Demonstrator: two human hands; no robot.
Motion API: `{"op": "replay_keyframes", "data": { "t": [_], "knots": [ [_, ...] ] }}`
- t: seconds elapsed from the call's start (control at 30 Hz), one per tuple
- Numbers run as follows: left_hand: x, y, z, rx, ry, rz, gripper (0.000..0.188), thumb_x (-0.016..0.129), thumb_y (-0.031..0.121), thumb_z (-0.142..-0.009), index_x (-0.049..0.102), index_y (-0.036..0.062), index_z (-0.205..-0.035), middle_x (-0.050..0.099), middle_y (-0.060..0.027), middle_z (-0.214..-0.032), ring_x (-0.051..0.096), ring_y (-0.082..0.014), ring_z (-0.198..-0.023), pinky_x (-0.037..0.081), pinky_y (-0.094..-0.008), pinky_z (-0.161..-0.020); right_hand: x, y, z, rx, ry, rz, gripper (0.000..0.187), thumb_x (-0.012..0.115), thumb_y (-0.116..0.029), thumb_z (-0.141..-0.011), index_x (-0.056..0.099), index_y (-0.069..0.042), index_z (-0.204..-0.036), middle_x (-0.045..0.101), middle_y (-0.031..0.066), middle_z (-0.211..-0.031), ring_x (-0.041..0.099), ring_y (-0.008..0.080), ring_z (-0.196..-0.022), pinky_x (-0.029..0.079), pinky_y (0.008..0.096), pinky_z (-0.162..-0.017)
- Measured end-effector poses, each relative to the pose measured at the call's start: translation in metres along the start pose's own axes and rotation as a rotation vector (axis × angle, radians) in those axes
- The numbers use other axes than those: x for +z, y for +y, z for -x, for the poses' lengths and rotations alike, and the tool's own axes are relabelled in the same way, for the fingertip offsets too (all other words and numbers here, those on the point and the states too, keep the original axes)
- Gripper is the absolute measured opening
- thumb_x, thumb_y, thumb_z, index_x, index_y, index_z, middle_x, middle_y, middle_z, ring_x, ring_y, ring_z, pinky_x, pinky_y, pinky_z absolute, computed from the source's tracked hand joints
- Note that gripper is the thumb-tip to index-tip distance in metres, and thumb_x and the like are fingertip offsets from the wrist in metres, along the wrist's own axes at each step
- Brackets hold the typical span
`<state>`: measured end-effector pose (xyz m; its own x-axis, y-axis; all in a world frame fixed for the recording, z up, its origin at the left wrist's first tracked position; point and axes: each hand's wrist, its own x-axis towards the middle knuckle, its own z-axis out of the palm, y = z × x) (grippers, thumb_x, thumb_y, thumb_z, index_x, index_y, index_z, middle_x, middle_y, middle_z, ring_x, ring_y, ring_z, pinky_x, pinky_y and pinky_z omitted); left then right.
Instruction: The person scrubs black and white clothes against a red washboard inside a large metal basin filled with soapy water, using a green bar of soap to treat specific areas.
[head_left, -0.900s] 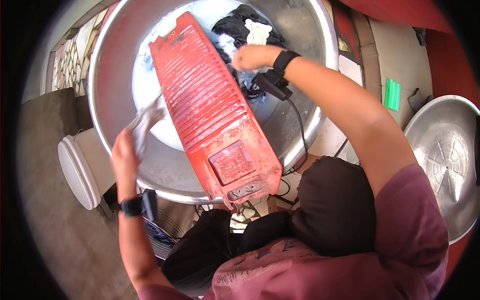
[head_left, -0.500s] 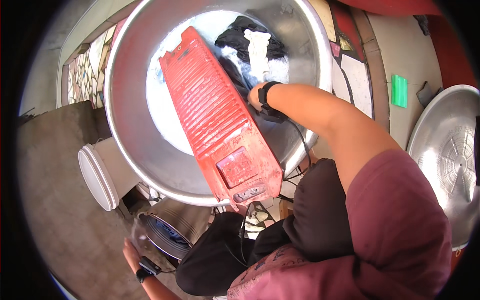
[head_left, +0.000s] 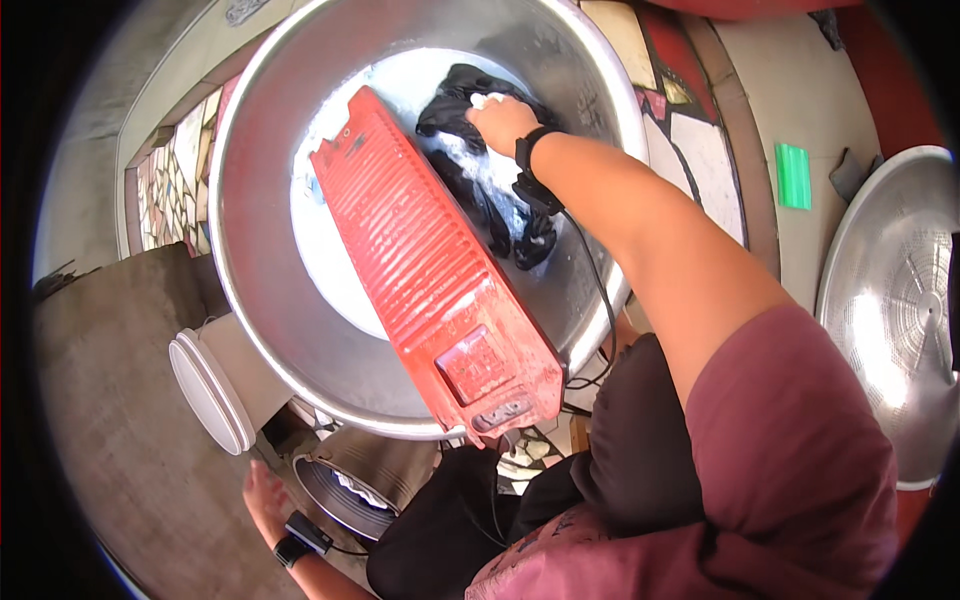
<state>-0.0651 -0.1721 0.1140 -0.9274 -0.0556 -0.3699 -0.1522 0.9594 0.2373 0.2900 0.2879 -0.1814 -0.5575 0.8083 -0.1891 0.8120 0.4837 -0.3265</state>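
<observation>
Pinching white cloth (head_left: 479, 100), right fingers (head_left: 488, 119) curl near a ridged red washboard (head_left: 410, 240), left fingers (head_left: 270, 486) spread.

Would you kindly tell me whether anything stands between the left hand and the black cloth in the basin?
Yes: the left hand is outside the metal basin, at the lower left, so the basin's side and the red washboard slanting across it lie between that hand and the black cloth.

at 3 o'clock, 1 perforated metal dish (head_left: 885, 310); at 2, 1 green ribbed piece (head_left: 793, 176) on pale floor (head_left: 790, 80); at 8, 1 pale bucket (head_left: 210, 392); at 10, mosaic tiles (head_left: 178, 190).
</observation>
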Motion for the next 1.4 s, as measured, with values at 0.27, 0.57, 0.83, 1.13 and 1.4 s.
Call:
{"op": "replay_keyframes", "data": {
  "t": [0.27, 0.57, 0.83, 1.13, 1.4],
  "knots": [
    [0.035, 0.092, 0.155, 0.682, -0.145, 0.004, 0.042, 0.052, 0.039, -0.089, 0.061, -0.0003, -0.102, 0.062, -0.0057, -0.094, 0.058, -0.0158, -0.083, 0.044, -0.0277, -0.073, -0.003, 0.018, 0.005, -0.092, 0.130, -0.177, 0.036, 0.046, -0.011, -0.085, 0.052, -0.019, -0.120, 0.039, 0.0170, -0.131, 0.054, 0.0362, -0.104, 0.046, 0.0429, -0.087],
    [0.038, 0.093, 0.149, 0.695, -0.200, 0.100, 0.039, 0.054, 0.036, -0.089, 0.062, -0.0016, -0.097, 0.062, -0.0070, -0.090, 0.058, -0.0148, -0.081, 0.044, -0.0265, -0.074, -0.020, -0.001, -0.005, -0.013, -0.102, -0.037, 0.026, 0.054, -0.012, -0.077, 0.059, -0.007, -0.101, 0.062, 0.0186, -0.097, 0.061, 0.0329, -0.094, 0.049, 0.0425, -0.078],
    [0.042, 0.098, 0.148, 0.694, -0.264, 0.097, 0.038, 0.054, 0.036, -0.090, 0.061, -0.0013, -0.097, 0.063, -0.0066, -0.089, 0.057, -0.0133, -0.080, 0.045, -0.0268, -0.075, -0.084, -0.025, -0.040, 0.158, -0.122, -0.344, 0.021, 0.064, -0.022, -0.062, 0.065, -0.010, -0.079, 0.065, 0.0084, -0.077, 0.062, 0.0234, -0.069, 0.049, 0.0339, -0.063],
    [0.041, 0.091, 0.140, 0.740, -0.300, 0.104, 0.031, 0.055, 0.027, -0.090, 0.059, -0.0037, -0.092, 0.058, -0.0022, -0.079, 0.051, -0.0084, -0.075, 0.040, -0.0217, -0.070, -0.114, -0.116, -0.017, -0.025, -0.173, -1.328, 0.021, 0.066, -0.017, -0.075, 0.059, -0.004, -0.091, 0.061, 0.0034, -0.071, 0.048, 0.0049, -0.049, 0.034, 0.0180, -0.041],
    [0.039, 0.096, 0.142, 0.722, -0.278, 0.142, 0.033, 0.057, 0.028, -0.089, 0.061, -0.0043, -0.093, 0.057, -0.0001, -0.074, 0.047, -0.0061, -0.069, 0.038, -0.0210, -0.063, -0.094, -0.209, 0.044, -0.287, -0.804, -1.192, 0.037, 0.061, -0.018, -0.082, 0.053, 0.004, -0.111, 0.062, 0.0109, -0.090, 0.060, 0.0100, -0.062, 0.048, 0.0208, -0.047]
  ]
}}
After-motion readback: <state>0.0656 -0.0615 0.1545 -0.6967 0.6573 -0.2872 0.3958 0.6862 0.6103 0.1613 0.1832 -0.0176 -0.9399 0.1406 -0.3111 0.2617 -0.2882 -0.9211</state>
